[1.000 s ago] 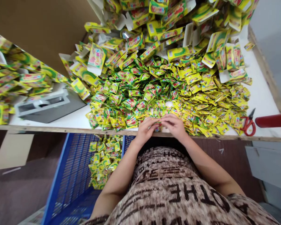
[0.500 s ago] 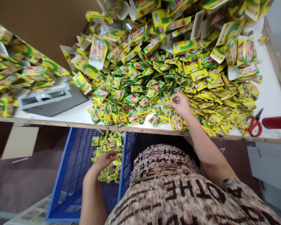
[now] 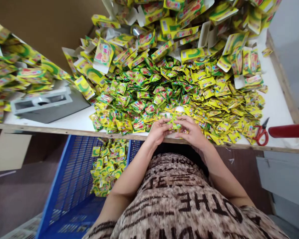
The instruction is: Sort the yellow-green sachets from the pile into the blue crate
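Note:
Both hands meet at the table's front edge. My left hand [image 3: 159, 130] pinches the left side of a small green-and-yellow candy packet [image 3: 174, 123]. My right hand [image 3: 190, 130] has its thumb and fingers closed on the right side of the same packet. Fingers partly cover it. Around and behind them spreads a heap of packets, greener ones with red fruit pictures [image 3: 139, 106] at the left and middle, yellower ones [image 3: 221, 108] at the right.
Open and flat yellow boxes [image 3: 193, 54] pile up behind the packets. A grey tape-dispenser-like device [image 3: 52, 108] stands left. Red-handled scissors [image 3: 261, 134] and a red bar [image 3: 289, 130] lie right. Below the table, a blue crate [image 3: 64, 186] holds loose packets [image 3: 109, 159].
My left hand has risen from over the blue crate to the table edge and joined my right hand at a packet. My right hand has drawn back toward the edge.

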A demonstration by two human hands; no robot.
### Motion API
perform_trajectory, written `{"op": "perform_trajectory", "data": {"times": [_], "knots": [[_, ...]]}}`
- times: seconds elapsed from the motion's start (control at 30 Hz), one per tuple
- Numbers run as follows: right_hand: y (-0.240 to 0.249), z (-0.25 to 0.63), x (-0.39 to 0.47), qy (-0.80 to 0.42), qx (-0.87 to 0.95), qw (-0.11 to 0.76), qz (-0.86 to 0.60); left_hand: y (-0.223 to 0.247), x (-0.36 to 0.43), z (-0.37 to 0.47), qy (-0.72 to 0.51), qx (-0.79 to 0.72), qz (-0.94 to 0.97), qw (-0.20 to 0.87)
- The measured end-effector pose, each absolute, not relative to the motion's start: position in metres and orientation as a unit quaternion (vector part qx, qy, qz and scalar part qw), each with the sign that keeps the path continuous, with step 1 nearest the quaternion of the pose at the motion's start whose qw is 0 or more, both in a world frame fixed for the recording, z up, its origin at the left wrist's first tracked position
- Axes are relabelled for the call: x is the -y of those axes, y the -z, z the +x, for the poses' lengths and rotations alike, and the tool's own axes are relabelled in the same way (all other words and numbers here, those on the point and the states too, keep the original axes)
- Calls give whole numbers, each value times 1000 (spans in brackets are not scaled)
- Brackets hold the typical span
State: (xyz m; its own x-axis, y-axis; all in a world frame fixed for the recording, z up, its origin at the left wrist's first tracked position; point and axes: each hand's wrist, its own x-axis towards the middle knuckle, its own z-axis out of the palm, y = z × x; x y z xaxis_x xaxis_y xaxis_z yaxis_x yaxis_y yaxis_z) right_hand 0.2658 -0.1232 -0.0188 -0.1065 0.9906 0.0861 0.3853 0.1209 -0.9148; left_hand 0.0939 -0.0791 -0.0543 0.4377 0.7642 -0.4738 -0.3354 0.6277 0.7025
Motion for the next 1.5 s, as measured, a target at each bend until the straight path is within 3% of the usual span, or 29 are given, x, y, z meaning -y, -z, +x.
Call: {"op": "perform_trajectory", "data": {"times": [0.13, 0.3, 0.4, 0.57, 0.87, 0.97, 1.23, 1.4, 1.5], "knots": [[24, 276, 128, -291, 677, 384, -557, 59, 81, 84, -262, -390, 392, 791], [37, 280, 117, -310, 647, 329, -613, 71, 80, 87, -291, -485, 686, 457], [43, 271, 100, -328, 726, 246, -552, 74, 79, 87, -247, -489, 756, 358], [54, 252, 71, -324, 767, 135, -537, 79, 71, 76, -242, -466, 755, 392], [35, 240, 77, -228, 769, 45, -596, 72, 70, 62, -304, -468, 646, 522], [33, 235, 94, -264, 763, 59, -587, 45, 49, 60, -342, -458, 653, 497], [26, 239, 146, -267, 782, 132, -547, -28, -95, 97, -505, -449, 698, 237], [39, 235, 152, -226, 773, 160, -571, -46, -183, 139, -415, -506, 744, 138], [49, 240, 148, -269, 739, 217, -578, -50, -191, 142, -386, -509, 762, 110]]}}
